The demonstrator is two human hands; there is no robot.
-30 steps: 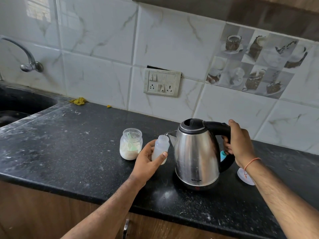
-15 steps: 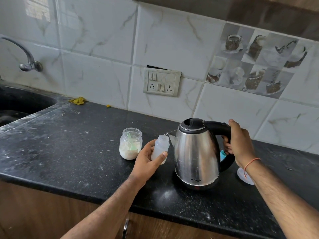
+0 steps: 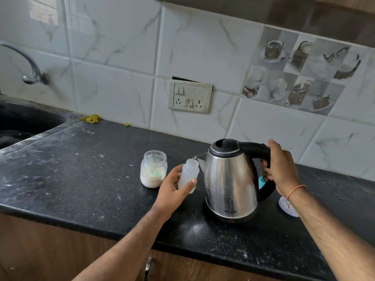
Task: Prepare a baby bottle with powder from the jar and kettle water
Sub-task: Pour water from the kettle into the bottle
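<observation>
Currently, the steel kettle is being gripped at its black handle by the right hand, fingers curled fully round it. Left of the kettle, the baby bottle is being held by the left hand, thumb and fingers wrapped round it, its open mouth touching the spout. Further left of the kettle, the uncapped powder jar is sitting on the black counter, a green scoop inside.

I'm standing at a black speckled countertop, dusty with white smears, running left to a dark sink. Sitting on it: open jar of white powder with a green scoop inside, a clear cap lying at right. Yellow scraps are lying by the tiled wall.
</observation>
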